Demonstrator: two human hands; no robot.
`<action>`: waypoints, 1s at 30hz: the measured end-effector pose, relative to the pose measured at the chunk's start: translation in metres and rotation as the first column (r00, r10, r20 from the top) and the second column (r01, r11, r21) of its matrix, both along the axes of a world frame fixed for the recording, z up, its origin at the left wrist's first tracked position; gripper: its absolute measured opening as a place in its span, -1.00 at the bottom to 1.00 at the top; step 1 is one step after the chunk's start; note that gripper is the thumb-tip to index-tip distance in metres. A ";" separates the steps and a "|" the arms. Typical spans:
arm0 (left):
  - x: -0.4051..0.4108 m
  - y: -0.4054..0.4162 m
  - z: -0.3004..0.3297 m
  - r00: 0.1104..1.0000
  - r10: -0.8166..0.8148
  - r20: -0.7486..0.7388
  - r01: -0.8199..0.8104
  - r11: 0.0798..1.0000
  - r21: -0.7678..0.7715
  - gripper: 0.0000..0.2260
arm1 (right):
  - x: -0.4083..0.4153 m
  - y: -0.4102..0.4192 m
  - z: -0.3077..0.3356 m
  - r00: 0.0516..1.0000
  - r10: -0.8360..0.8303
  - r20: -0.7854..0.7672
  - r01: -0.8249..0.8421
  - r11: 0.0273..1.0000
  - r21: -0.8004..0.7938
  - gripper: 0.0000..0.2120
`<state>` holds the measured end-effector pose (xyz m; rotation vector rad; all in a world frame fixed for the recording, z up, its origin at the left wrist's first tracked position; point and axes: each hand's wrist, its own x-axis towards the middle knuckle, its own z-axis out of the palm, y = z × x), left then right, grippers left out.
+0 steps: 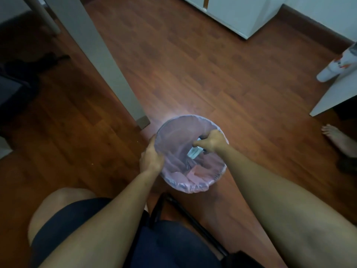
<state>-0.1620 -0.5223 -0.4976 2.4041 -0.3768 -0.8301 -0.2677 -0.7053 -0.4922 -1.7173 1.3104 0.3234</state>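
A small round waste bin (195, 187) lined with a pink plastic bag stands on the wooden floor in front of my knees. My left hand (151, 156) grips the bin's left rim, fingers curled over the bag's edge. My right hand (211, 141) is inside the bin's mouth at the far right side, fingers curled round a dark object that is mostly hidden. A pale, shiny wrapper (193, 152) lies below that hand, deep in the bag. Pink crumpled material (193, 174) fills the bin's bottom.
A grey table leg (108, 60) stands on the floor just left of the bin. A white cabinet (243, 14) is at the back. At the right are a white table corner (336, 97) with a white bottle (338, 64), and another person's bare foot (340, 140).
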 end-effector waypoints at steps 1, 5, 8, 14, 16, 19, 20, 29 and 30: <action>-0.001 0.000 -0.002 1.000 0.009 -0.002 -0.009 1.000 -0.003 -0.48 | 0.002 0.001 -0.002 0.998 0.050 -0.038 -0.053 0.997 -0.064 -0.71; -0.004 0.002 -0.005 0.999 0.039 0.001 -0.039 0.999 -0.011 -0.47 | 0.010 0.008 -0.009 0.976 0.155 -0.152 -0.185 0.960 -0.211 -0.52; -0.005 0.003 -0.005 0.999 0.039 0.007 -0.039 0.999 -0.013 -0.44 | 0.016 0.014 -0.011 0.970 0.164 -0.181 -0.205 0.949 -0.238 -0.46; -0.006 0.002 -0.006 0.999 0.049 -0.001 -0.049 0.999 -0.019 -0.41 | 0.023 0.017 -0.014 0.967 0.166 -0.192 -0.214 0.940 -0.267 -0.48; -0.006 0.003 -0.007 0.999 0.048 -0.002 -0.048 0.998 -0.029 -0.41 | 0.023 0.017 -0.015 0.967 0.165 -0.193 -0.212 0.943 -0.256 -0.51; -0.005 0.002 -0.007 0.998 0.055 -0.002 -0.055 0.998 -0.025 -0.40 | 0.023 0.016 -0.014 0.967 0.166 -0.192 -0.214 0.941 -0.261 -0.49; -0.005 0.002 -0.006 0.999 0.053 -0.002 -0.053 0.998 -0.019 -0.41 | 0.023 0.016 -0.013 0.968 0.160 -0.193 -0.208 0.944 -0.258 -0.49; 0.005 0.001 -0.003 0.999 -0.003 -0.054 0.002 1.000 -0.005 -0.47 | 0.028 0.012 0.005 0.947 0.224 -0.228 -0.276 0.934 -0.228 -0.49; 0.008 0.001 0.001 0.998 -0.014 -0.057 0.014 1.000 -0.001 -0.45 | 0.030 0.012 0.011 0.942 0.248 -0.225 -0.296 0.931 -0.214 -0.49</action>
